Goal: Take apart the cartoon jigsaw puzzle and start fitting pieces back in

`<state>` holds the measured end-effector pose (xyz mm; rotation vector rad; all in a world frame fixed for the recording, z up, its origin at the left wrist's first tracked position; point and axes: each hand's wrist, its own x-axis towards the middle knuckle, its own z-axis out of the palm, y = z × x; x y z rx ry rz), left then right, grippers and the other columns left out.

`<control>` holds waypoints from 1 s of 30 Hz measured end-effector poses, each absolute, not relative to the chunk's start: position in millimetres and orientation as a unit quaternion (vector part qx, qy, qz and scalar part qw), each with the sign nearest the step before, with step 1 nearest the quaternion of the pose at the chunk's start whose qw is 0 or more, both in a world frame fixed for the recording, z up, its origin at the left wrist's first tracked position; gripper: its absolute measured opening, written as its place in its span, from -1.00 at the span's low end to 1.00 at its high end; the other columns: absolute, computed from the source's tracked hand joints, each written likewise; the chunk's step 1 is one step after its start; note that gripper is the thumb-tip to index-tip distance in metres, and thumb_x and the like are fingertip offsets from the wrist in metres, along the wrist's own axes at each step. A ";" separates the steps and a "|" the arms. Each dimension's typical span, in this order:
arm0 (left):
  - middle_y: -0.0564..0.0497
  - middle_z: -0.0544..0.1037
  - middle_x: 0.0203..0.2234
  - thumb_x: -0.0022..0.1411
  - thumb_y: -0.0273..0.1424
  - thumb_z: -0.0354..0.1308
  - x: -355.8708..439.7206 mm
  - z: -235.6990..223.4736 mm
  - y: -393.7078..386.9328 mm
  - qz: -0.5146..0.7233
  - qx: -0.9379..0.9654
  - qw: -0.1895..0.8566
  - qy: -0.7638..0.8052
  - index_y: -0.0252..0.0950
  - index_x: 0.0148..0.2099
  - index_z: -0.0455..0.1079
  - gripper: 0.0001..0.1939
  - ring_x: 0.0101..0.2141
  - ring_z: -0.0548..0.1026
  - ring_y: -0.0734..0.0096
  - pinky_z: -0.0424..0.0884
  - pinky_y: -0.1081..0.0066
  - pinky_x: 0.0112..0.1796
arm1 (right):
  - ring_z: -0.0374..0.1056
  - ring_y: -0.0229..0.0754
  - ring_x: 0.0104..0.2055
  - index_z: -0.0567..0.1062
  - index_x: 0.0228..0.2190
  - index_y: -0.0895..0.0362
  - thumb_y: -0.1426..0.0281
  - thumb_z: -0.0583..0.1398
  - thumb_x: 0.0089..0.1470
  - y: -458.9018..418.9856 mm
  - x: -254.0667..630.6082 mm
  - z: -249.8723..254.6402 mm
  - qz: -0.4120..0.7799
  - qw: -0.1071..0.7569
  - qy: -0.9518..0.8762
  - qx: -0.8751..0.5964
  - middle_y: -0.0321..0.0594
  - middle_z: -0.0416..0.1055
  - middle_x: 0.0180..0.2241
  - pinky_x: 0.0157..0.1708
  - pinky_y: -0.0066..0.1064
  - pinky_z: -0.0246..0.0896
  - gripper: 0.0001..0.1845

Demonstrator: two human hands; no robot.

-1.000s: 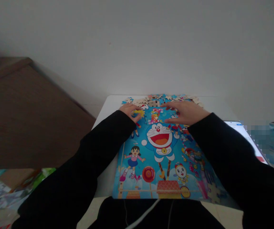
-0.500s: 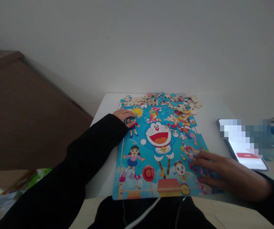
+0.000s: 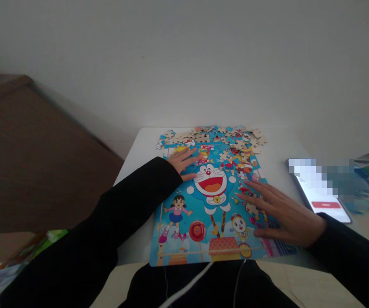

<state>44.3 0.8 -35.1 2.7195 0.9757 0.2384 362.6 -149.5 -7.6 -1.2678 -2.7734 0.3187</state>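
Observation:
A blue cartoon jigsaw puzzle (image 3: 176, 233) lies flat on a small white table, with a large blue-and-white cat figure in its middle. My left hand (image 3: 183, 160) is over its upper left part, fingers spread, with nothing visible in them. Over the right side reaches my right hand (image 3: 277, 209), fingers stretched out and apart and no piece showing between them. Beneath the right fingers is a partly covered patch of coloured picture. Loose puzzle pieces (image 3: 232, 139) are heaped along the puzzle's top edge, and some lie on its upper right area.
A phone (image 3: 327, 205) with a lit screen lies right of the puzzle. The white table (image 3: 136, 156) stands against a grey wall (image 3: 184, 64). Brown wooden furniture (image 3: 37, 158) is on the left. A white cable (image 3: 187, 291) runs across my lap.
My left hand has slid right across the puzzle's top and spread its fingers. My right hand has moved forward and left, its fingers now stretched out. The view has shifted slightly.

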 end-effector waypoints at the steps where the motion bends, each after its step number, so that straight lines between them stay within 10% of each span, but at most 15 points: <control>1: -0.15 -0.03 0.27 0.22 -0.10 0.03 48.3 -35.3 0.1 0.056 0.930 0.122 0.343 -0.22 0.28 0.03 -0.35 0.24 -0.07 -0.04 -0.04 -0.01 0.17 | -0.09 0.19 0.25 0.11 0.20 0.00 0.02 0.10 0.05 -151.5 363.2 -11.9 0.091 0.027 -0.904 -0.417 0.04 -0.09 0.26 0.07 0.13 0.05 -0.26; 13: -0.13 0.10 0.23 0.24 -0.16 0.02 49.7 -31.5 0.6 0.053 0.928 0.174 0.326 -0.24 0.08 0.27 -0.58 0.25 -0.07 0.08 -0.10 -0.09 0.16 | -0.23 0.25 0.28 0.03 0.23 0.03 0.01 -0.05 0.16 -114.5 326.2 -21.6 0.055 -0.006 -0.923 -0.380 0.07 -0.16 0.27 0.10 0.15 -0.08 -0.31; 24: -0.11 -0.15 0.29 0.00 0.17 0.05 38.5 -19.7 71.4 0.109 0.716 0.125 0.678 0.02 0.30 -0.14 -0.11 0.23 -0.21 -0.33 -0.10 -0.37 0.03 | 0.17 0.15 0.09 0.31 0.05 0.19 -0.02 0.03 0.05 51.0 337.8 5.6 0.050 0.132 -0.764 -0.629 0.09 0.25 0.06 0.04 0.02 0.07 -0.32; 30: -0.15 0.09 0.23 0.05 0.13 0.03 20.0 -44.2 90.6 0.134 0.764 0.143 0.615 -0.10 0.32 -0.14 -0.11 0.20 0.04 -0.17 -0.05 -0.17 0.10 | 0.22 0.17 0.03 0.34 -0.03 0.23 -0.13 0.08 -0.08 62.7 388.1 -14.3 0.138 0.179 -0.594 -0.772 0.16 0.30 -0.02 -0.01 -0.02 0.11 -0.21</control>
